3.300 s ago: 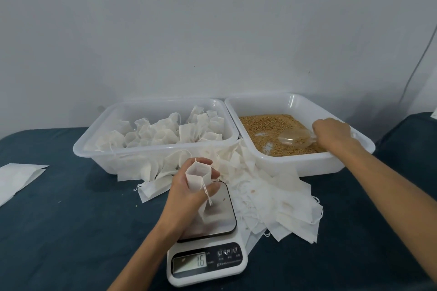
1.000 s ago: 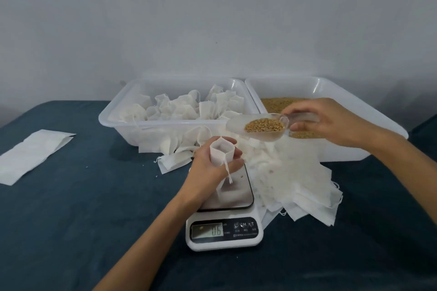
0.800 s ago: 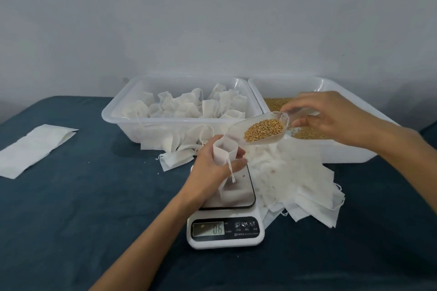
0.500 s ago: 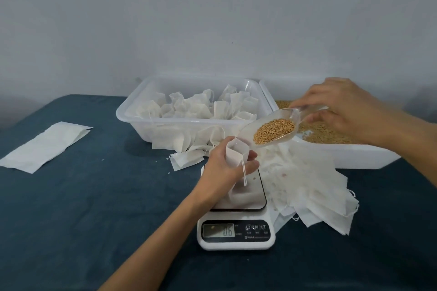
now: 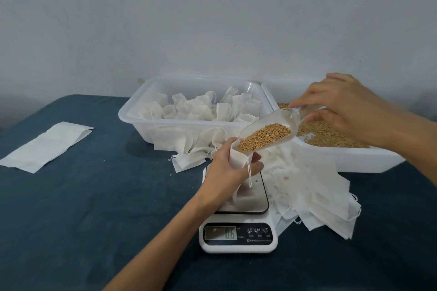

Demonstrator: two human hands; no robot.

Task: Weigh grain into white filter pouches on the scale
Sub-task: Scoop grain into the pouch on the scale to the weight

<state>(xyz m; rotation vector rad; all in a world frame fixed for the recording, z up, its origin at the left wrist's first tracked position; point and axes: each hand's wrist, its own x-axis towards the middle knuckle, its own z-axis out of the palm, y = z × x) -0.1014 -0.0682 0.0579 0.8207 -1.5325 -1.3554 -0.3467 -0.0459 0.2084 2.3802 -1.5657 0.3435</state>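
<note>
Behind left hand (image 5: 227, 170), pouch (image 5: 236, 160) mostly hidden

The scoop (image 5: 269, 132), dipped in the grain bin (image 5: 354, 158) seconds ago, has been filled, carried left by the right hand (image 5: 340, 106) and tilted down. Its lip has now been brought onto the mouth of the pouch (image 5: 236, 157). The scale (image 5: 237, 237) reading was changed from 16 to 0.6.

Clear glossy plastic scoop (image 5: 272, 125), matt papery pouch (image 5: 236, 159), smooth metal-topped scale (image 5: 250, 198), matt blue cloth (image 5: 94, 196).
</note>
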